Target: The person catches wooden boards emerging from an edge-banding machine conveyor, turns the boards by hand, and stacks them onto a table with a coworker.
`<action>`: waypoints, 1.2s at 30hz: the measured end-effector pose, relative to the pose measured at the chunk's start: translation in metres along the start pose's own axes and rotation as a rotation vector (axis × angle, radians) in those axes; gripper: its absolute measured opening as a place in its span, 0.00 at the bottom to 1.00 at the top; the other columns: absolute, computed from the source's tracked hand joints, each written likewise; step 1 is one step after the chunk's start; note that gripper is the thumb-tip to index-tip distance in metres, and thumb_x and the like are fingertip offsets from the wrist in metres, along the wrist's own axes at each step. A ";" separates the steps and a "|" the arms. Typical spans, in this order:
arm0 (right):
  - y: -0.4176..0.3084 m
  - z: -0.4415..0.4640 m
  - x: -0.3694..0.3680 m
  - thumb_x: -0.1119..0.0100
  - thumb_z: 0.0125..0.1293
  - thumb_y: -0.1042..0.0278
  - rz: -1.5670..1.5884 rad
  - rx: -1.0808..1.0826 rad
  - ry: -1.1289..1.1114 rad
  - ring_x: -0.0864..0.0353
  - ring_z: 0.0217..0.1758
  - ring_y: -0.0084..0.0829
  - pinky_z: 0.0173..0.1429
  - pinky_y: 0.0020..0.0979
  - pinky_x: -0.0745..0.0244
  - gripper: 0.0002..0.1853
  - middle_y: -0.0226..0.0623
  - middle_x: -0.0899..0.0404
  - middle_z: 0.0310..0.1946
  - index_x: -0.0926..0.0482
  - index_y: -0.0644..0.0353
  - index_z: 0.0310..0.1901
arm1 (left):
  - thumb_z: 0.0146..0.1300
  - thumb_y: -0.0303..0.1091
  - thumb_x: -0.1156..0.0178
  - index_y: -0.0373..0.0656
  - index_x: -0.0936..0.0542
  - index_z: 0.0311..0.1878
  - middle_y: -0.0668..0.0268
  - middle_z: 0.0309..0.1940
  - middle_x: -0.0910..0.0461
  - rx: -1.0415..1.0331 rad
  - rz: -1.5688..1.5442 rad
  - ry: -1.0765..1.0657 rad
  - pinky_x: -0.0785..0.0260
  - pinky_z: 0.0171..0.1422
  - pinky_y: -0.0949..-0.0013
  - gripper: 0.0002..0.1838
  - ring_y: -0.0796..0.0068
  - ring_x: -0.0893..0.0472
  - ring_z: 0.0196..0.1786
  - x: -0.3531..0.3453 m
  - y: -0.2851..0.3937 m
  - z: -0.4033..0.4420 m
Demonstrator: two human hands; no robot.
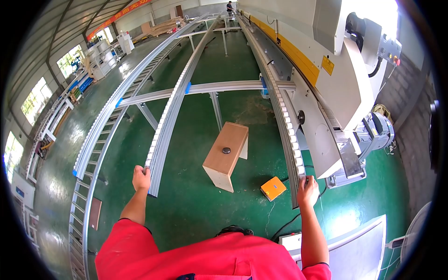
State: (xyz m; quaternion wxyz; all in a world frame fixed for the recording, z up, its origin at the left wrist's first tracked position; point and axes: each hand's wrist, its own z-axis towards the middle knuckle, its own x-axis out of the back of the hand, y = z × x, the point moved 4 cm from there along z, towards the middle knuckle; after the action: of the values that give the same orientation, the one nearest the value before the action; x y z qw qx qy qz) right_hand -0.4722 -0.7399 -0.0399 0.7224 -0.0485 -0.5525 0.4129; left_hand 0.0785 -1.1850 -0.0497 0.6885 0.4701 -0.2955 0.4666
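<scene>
Leading away lengthwise, the left roller rail (166, 130) runs toward one o'clock from the curled left hand (141, 178), the right roller rail (287, 140) toward eleven o'clock from the curled right hand (307, 192), whether clamped I cannot tell.

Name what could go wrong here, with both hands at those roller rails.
The left hand and right hand, both close against rollers, might get pinched if those turn.
Stepping forward could mean bumping the wooden stool between the left rail and right rail.
A sidestep right could snag the black cable.
</scene>
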 end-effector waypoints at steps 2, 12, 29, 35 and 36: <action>-0.001 0.000 0.001 0.46 0.72 0.60 -0.011 -0.014 -0.022 0.19 0.45 0.52 0.50 0.48 0.25 0.13 0.49 0.17 0.38 0.24 0.63 0.41 | 0.65 0.46 0.39 0.44 0.29 0.43 0.58 0.42 0.21 0.005 -0.003 -0.001 0.26 0.46 0.50 0.16 0.51 0.19 0.44 0.001 0.001 0.000; -0.001 0.000 0.000 0.46 0.71 0.61 -0.012 -0.015 -0.025 0.19 0.46 0.51 0.50 0.48 0.24 0.12 0.48 0.17 0.39 0.24 0.63 0.41 | 0.65 0.46 0.39 0.44 0.29 0.42 0.59 0.41 0.21 0.005 -0.003 -0.006 0.26 0.46 0.50 0.16 0.51 0.19 0.43 -0.001 0.000 0.000; 0.001 0.000 -0.001 0.47 0.72 0.60 -0.021 -0.004 -0.002 0.19 0.44 0.53 0.49 0.49 0.25 0.13 0.50 0.17 0.39 0.23 0.63 0.41 | 0.65 0.46 0.39 0.44 0.29 0.42 0.59 0.41 0.21 -0.001 -0.011 0.002 0.26 0.46 0.50 0.16 0.51 0.19 0.44 -0.003 -0.004 0.001; 0.001 0.000 -0.001 0.47 0.72 0.60 -0.009 0.007 0.012 0.19 0.43 0.54 0.49 0.49 0.25 0.13 0.50 0.17 0.38 0.23 0.62 0.41 | 0.65 0.46 0.39 0.44 0.29 0.43 0.59 0.41 0.20 0.012 -0.016 -0.010 0.26 0.47 0.50 0.16 0.51 0.19 0.44 0.001 0.001 0.000; 0.000 0.000 -0.001 0.47 0.72 0.60 -0.009 0.008 0.011 0.19 0.43 0.54 0.49 0.49 0.25 0.13 0.50 0.17 0.38 0.23 0.62 0.41 | 0.65 0.46 0.39 0.44 0.29 0.43 0.59 0.41 0.20 0.012 -0.015 -0.009 0.26 0.47 0.50 0.16 0.51 0.19 0.44 0.001 0.000 0.000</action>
State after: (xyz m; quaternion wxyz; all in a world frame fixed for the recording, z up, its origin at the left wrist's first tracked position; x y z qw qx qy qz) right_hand -0.4726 -0.7405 -0.0410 0.7276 -0.0455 -0.5471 0.4114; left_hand 0.0789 -1.1848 -0.0493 0.6877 0.4786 -0.2924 0.4609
